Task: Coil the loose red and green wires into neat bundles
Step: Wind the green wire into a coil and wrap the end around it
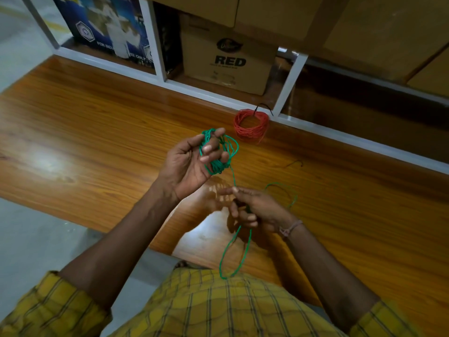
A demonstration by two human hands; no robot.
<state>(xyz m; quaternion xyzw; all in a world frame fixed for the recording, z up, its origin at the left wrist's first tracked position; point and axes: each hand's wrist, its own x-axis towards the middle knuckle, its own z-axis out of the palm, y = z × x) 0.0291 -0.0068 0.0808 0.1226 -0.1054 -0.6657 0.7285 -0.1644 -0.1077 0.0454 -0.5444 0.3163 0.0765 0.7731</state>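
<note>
Where the green wire [220,155] passes through the right hand [255,210], curled fingers hide it, so its path inside that grip cannot be traced; the strand comes out below as a long loop hanging over the wooden table's [97,117] near edge onto a yellow checked shirt [218,305]. Above that table the left hand [192,161] holds a loose green coil, fingers bent around the strands. Farther back on the table, against the white shelf frame [289,79], lies the red wire [251,126], wound into a ring with a dark tie at its top. A cardboard box [226,62] behind is partly cut off.
</note>
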